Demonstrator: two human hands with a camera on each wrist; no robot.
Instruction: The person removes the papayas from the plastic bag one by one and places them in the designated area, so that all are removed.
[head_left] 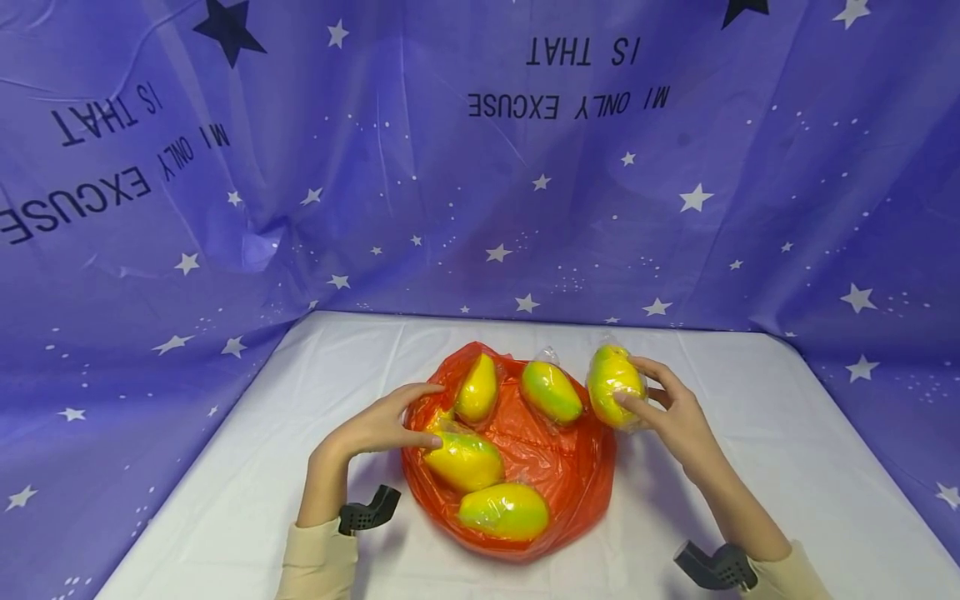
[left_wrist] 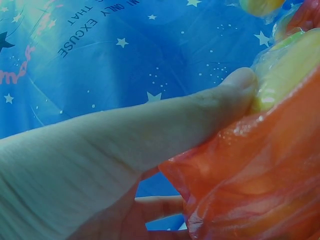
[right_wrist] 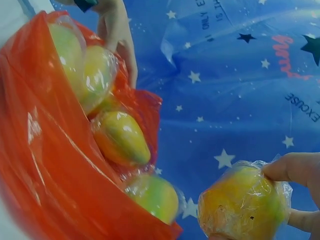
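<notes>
"MI ONLY EXCUSE IS THAT" runs upside down across the starry purple backdrop. The right hand curls its fingers around a plastic-wrapped mango, lifted just beside the orange bag's far right edge. The left hand pinches the bag's left rim, thumb pressing in. Four wrapped mangoes lie on the bag on the table. Both forearms are cut off at the cream sleeves.
</notes>
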